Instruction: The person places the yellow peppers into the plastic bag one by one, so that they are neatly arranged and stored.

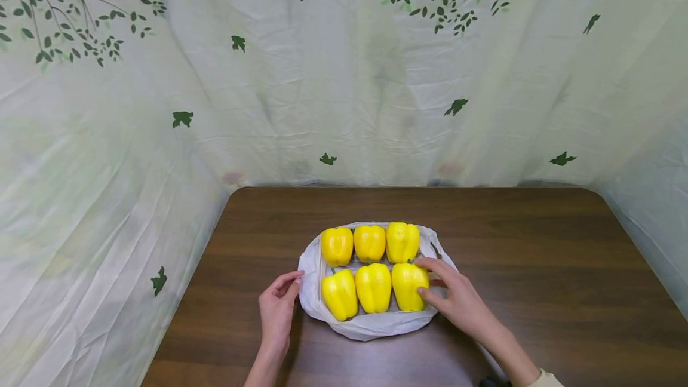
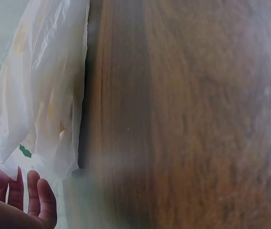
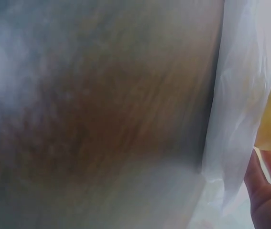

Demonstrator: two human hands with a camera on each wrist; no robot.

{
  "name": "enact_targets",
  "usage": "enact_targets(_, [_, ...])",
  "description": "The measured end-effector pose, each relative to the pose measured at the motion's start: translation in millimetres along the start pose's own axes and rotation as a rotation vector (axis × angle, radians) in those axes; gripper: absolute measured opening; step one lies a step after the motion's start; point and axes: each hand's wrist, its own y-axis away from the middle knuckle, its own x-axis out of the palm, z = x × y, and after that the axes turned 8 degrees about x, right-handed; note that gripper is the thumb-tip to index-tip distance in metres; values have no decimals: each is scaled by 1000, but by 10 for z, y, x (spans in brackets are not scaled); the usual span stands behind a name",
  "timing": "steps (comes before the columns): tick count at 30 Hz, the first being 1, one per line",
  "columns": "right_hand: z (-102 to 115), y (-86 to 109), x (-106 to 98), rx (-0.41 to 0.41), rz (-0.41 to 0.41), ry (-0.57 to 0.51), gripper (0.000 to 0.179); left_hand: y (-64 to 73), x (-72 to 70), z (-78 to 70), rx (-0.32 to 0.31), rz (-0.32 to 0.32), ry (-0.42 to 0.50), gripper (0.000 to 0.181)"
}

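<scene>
A white plastic bag (image 1: 365, 330) lies spread on the table, its rim folded outward. Inside sit several yellow bell peppers (image 1: 337, 246) in two rows. My left hand (image 1: 277, 309) pinches the left edge of the bag between thumb and fingertips; the left wrist view shows the thin film (image 2: 49, 81) rising from those fingers. With thumb and fingers, my right hand (image 1: 457, 300) grips the front-right yellow bell pepper (image 1: 409, 285) from its right side. In the right wrist view that pepper (image 3: 270, 124) shows above the bag's edge, close to the fingers.
The brown wooden table (image 1: 537, 255) extends around the bag on all sides. Behind it hangs a pale curtain (image 1: 349, 76) printed with leaves, which also runs down the left and right sides. A small dark object (image 1: 491, 381) shows at the bottom edge, near the right forearm.
</scene>
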Motion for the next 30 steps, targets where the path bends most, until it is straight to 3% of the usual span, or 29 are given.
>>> enact_targets(21, [123,43,-8,-25,-176,42,55,-20,-25,-23,27,-2,-33,25])
enact_targets(25, [213,70,-63,-27,-201,62,57,-42,-48,-32,105,-34,-75,18])
enact_targets(30, [372,126,-203,-9,-225,138,57,-135,-127,-98,323,-66,-221,14])
